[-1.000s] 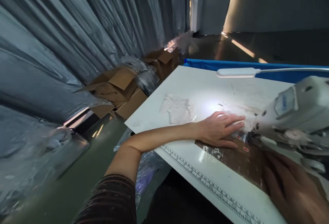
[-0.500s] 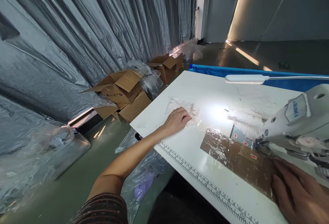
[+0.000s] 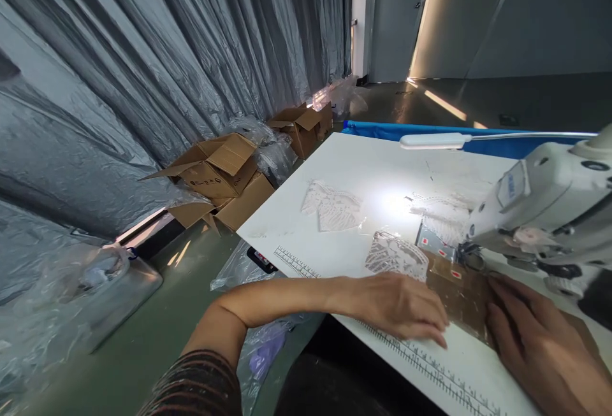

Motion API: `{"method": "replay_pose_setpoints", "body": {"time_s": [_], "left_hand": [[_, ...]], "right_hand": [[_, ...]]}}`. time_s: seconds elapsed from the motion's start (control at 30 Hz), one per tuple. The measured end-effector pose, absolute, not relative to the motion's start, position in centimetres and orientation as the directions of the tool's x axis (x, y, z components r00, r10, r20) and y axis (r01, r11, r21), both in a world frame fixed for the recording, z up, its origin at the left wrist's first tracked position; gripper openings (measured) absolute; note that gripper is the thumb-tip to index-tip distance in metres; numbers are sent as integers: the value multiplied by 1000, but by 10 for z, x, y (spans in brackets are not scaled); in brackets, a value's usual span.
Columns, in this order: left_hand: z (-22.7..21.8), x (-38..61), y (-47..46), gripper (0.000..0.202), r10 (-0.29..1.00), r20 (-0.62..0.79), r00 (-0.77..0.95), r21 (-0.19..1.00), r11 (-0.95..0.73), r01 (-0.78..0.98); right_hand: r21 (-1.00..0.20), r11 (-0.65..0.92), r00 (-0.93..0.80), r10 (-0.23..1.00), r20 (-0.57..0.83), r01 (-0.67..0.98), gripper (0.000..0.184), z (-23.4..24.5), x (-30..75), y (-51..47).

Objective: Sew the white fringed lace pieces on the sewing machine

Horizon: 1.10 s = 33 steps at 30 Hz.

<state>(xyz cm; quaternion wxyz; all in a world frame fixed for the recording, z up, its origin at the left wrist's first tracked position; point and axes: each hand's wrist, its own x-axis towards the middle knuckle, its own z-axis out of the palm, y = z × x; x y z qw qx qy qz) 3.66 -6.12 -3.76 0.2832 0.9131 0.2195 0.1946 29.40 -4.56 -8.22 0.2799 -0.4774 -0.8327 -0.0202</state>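
In the head view, my left hand [image 3: 401, 306] reaches across the near edge of the white table, fingers stretched loosely to the right and a little blurred. It lies just below a white lace piece [image 3: 394, 255], which rests on the left end of a brown taped board [image 3: 461, 298]; I cannot tell whether they touch. My right hand [image 3: 535, 333] lies with extended fingers on the board's right part, beside the sewing machine head [image 3: 519, 193]. More lace pieces [image 3: 335, 206] lie at the left on the table. Another strip of lace [image 3: 442, 228] sits near the needle area.
A white lamp [image 3: 435, 141] hangs over the table's far side. A ruler scale [image 3: 296, 263] runs along the near edge. Open cardboard boxes [image 3: 217, 171] and plastic bags [image 3: 119, 276] stand on the floor at left, before a grey curtain [image 3: 157, 53].
My left hand has moved right and nearer, from the lace pieces to the brown board. A lace piece now covers the board's left end. My right hand stays on the board.
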Motion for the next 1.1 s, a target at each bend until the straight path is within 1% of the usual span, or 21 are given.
{"method": "replay_pose_setpoints", "body": {"time_s": [0.07, 0.1, 0.17, 0.23, 0.27, 0.3, 0.37, 0.47, 0.53, 0.6, 0.67, 0.7, 0.77, 0.83, 0.87, 0.93, 1.0, 1.07, 1.1], "left_hand": [[-30, 44, -63, 14, 424, 242, 873, 617, -762, 199], [-24, 43, -60, 15, 416, 247, 875, 629, -756, 182], [-11, 35, -46, 15, 499, 251, 830, 636, -731, 247], [-3, 23, -24, 17, 670, 226, 707, 618, -660, 428], [-2, 17, -14, 19, 729, 235, 643, 595, -631, 498], [-2, 12, -5, 21, 762, 211, 612, 587, -599, 545], [-8, 5, 7, 20, 786, 170, 594, 595, -563, 574], [-18, 0, 9, 15, 787, 175, 591, 590, -564, 577], [-20, 1, 5, 9, 789, 189, 585, 589, -568, 576], [-17, 4, 0, 11, 794, 175, 582, 629, -545, 555], [-11, 9, -7, 12, 821, 127, 557, 712, -466, 526], [-7, 13, -10, 13, 838, 97, 537, 760, -411, 504], [0, 21, -19, 13, 860, 63, 507, 842, -318, 435], [9, 29, -30, 12, 853, 83, 515, 898, -288, 332], [14, 31, -35, 12, 846, 108, 522, 913, -292, 284], [26, 33, -47, 16, 844, 162, 511, 920, -316, 231], [41, 29, -60, 23, 857, 190, 479, 915, -332, 231], [56, 22, -71, 30, 862, 179, 474, 915, -323, 241], [63, 18, -77, 32, 859, 168, 483, 917, -316, 243]], "right_hand": [[-201, 551, -408, 775, 483, 810, 45, -80, 292, -47], [-201, 551, -409, 776, 479, 810, 47, -79, 291, -49], [-226, 538, -387, 786, 481, 812, 45, -76, 288, -52], [-243, 510, -365, 810, 459, 825, 44, -72, 284, -54], [-252, 495, -355, 822, 445, 832, 45, -70, 283, -55], [-257, 487, -352, 831, 431, 835, 45, -69, 281, -56], [-269, 464, -331, 845, 420, 844, 45, -67, 279, -58], [-312, 453, -310, 856, 413, 835, 43, -63, 279, -60], [-378, 461, -302, 861, 409, 803, 41, -58, 280, -61], [-472, 458, -280, 872, 401, 753, 39, -51, 280, -61], [-591, 432, -271, 899, 346, 681, 38, -40, 277, -61], [-657, 405, -281, 914, 291, 636, 40, -33, 274, -62], [-778, 320, -328, 932, 156, 540, 50, -20, 262, -65], [-856, 216, -356, 934, 40, 471, 61, -6, 246, -70], [-879, 169, -358, 934, -2, 445, 63, 0, 238, -74], [-941, 94, -386, 922, -42, 326, 55, 10, 223, -83], [-993, 13, -448, 893, -43, 120, 42, 16, 214, -93], [-992, -103, -553, 832, -46, -73, 32, 18, 213, -100], [-975, -176, -622, 781, -55, -134, 29, 18, 215, -103]]}}
